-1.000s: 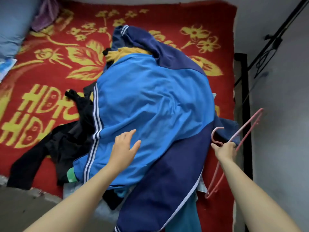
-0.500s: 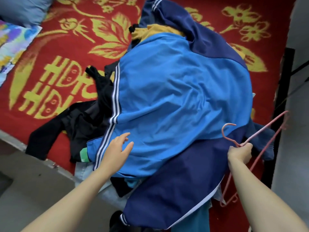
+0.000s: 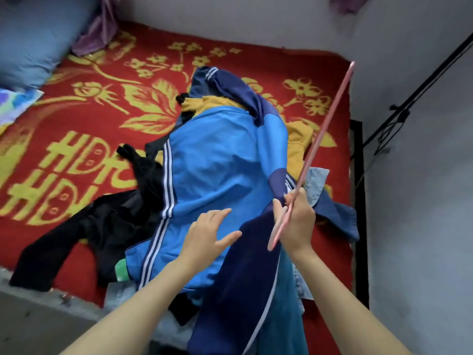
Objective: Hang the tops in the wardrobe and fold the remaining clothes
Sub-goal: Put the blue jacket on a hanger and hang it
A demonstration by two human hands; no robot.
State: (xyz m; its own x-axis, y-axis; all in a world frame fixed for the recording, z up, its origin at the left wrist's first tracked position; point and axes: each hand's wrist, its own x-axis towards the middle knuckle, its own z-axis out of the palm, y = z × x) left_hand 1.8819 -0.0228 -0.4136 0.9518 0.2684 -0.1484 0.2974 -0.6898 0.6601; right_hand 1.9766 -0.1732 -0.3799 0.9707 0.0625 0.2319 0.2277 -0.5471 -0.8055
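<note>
red floral blanket under heaped clothes, grey walls close around

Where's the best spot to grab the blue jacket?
Probably the near navy part of the blue jacket, from the near side with the left hand: it hangs loose over the bed edge, on top. The right hand grips the pink hanger.

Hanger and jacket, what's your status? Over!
Left hand open at jacket. Right hand grips hanger, tilted up. Jacket not yet hung, atop pile on bed.
</note>
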